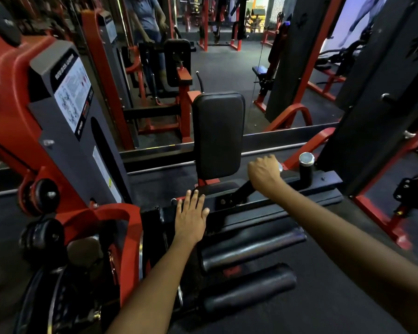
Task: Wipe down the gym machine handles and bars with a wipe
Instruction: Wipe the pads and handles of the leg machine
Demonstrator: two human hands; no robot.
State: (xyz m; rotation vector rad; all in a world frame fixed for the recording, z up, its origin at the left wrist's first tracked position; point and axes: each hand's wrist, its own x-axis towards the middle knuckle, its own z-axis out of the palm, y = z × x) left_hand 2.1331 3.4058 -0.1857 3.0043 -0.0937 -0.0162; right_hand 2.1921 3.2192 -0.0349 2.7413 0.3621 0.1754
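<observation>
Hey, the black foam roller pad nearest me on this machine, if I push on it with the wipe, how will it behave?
The nearest foam roller pad looks padded, so it would probably give a little under pressure. It is cylindrical on what seems a fixed axle, so it may spin rather than roll away. Its matte skin likely grips a wipe. No wipe is visible in either hand.

Single head view, close above red-and-black steel gym machine (87, 165), facing forward-down; wall mirror (227, 68) at 12 o'clock.

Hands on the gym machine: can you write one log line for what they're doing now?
left hand: flat on black frame, fingers straight | right hand: gripping handle | wipe: not seen | back pad: untouched
</observation>
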